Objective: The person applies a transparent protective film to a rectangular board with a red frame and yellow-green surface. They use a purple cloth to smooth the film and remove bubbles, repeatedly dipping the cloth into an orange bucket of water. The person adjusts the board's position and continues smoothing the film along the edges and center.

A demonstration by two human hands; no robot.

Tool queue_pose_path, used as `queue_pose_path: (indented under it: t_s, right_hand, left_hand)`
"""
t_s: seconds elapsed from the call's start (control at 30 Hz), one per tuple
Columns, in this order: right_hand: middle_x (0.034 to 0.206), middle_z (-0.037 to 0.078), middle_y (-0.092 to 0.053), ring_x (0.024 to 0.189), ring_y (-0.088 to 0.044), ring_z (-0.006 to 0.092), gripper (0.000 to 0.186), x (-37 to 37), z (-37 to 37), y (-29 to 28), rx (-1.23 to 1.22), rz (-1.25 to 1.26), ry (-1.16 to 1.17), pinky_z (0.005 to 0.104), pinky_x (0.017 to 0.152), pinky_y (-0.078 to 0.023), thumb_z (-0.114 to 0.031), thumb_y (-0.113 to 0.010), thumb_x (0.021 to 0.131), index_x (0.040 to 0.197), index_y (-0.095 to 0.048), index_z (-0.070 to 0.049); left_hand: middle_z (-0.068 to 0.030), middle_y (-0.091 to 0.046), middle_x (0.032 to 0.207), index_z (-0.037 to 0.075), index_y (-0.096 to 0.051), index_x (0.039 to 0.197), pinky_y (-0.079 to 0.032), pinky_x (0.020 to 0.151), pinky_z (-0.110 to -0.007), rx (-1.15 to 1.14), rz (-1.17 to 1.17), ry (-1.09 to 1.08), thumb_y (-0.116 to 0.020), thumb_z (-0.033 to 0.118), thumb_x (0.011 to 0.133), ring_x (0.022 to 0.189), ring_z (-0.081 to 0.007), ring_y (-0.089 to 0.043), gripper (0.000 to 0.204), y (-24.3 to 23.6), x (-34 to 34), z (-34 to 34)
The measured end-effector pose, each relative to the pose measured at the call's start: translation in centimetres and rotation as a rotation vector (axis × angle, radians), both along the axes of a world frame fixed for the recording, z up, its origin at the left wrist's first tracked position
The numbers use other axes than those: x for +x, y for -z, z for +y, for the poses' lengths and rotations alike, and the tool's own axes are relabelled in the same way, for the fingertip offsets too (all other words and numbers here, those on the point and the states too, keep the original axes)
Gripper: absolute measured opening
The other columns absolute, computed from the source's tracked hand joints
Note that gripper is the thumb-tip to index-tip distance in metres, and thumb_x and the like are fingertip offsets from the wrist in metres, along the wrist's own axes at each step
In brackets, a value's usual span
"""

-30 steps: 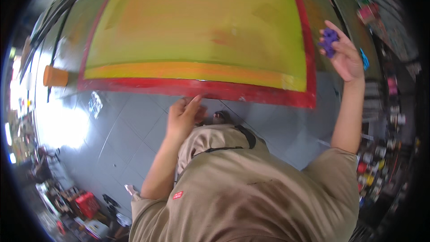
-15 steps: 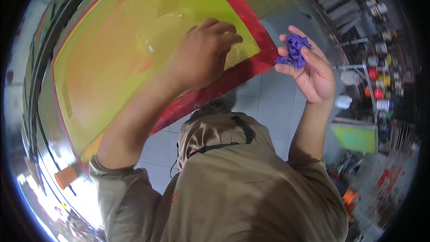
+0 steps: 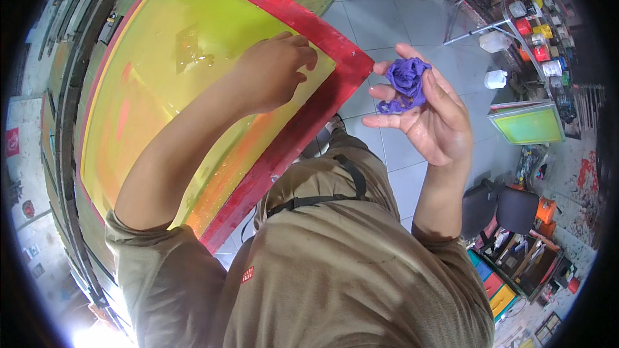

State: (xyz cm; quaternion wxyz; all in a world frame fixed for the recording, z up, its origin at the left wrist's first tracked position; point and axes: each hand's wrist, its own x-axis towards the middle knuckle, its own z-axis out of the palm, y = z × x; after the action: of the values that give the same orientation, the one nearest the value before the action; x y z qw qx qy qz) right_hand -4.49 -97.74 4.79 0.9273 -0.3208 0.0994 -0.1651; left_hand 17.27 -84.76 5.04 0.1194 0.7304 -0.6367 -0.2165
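A crumpled purple cloth (image 3: 407, 82) is in my right hand (image 3: 445, 119), pinched between the thumb and bent fingers, with the palm turned up. My left hand (image 3: 277, 72) is over a large screen-printing frame (image 3: 348, 58) with a red border and yellow-green mesh. Its fingers curl loosely, thumb apart from them, and nothing shows in them; the palm is hidden. Whether this hand touches the mesh, I cannot tell. Wet, shiny patches (image 3: 193, 55) lie on the mesh, and orange stains run along its near side.
On the right, a metal-legged rack (image 3: 503, 22) bears several paint tubs. White plastic jugs (image 3: 496, 79) and a smaller green-yellow screen (image 3: 529, 124) are close by. A dark chair (image 3: 500, 209) and an open box of tools (image 3: 529, 254) stand lower right. Grey tiles (image 3: 380, 16) cover the floor.
My view has shifted, showing more floor and the chair at right. The left hand has moved slightly left across the mesh. My right hand still grips the purple cloth, its fingers spread wider.
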Motion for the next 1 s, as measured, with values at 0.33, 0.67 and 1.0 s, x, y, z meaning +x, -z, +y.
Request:
queue_pose_path:
  t_s: [0.33,0.67,1.0]
  right_hand:
    - [0.125,0.03,-0.048,0.11,-0.058,0.04,0.047,4.6,-3.9,-0.3,-0.167,0.008,-0.168,0.0495,0.095,-0.047,-0.022,-0.04,0.1,0.138,-0.03,0.004]
    - [0.127,0.029,-0.049,0.11,-0.059,0.0367,0.046,9.1,-7.5,0.4,-0.096,-0.012,-0.45,0.0476,0.095,-0.048,-0.021,-0.039,0.1,0.138,-0.031,0.004]
    - [0.128,0.03,-0.049,0.118,-0.053,0.0375,0.045,11.5,-5.2,0.8,-0.274,-0.03,-0.558,0.0386,0.094,-0.049,-0.016,-0.043,0.098,0.137,-0.032,0.003]
  left_hand:
    - [-0.013,-0.061,0.095,0.003,-0.06,0.1,-0.048,0.078,-0.038,-0.01,0.203,-0.277,-0.063,0.001,0.082,0.09,-0.0284,-0.06,0.018,0.1,-0.1,0.5]
    - [-0.0108,-0.057,0.084,0.004,-0.058,0.095,-0.047,0.074,-0.04,-0.18,-0.004,-0.259,-0.058,0.0,0.081,0.09,-0.0301,-0.056,0.015,0.7,-1.5,1.5]
    - [-0.0072,-0.063,0.093,0.002,-0.055,0.104,-0.049,0.071,-0.031,-0.182,0.579,-0.637,-0.055,-0.008,0.085,0.084,-0.0164,-0.061,0.022,-1.1,-3.1,5.8]
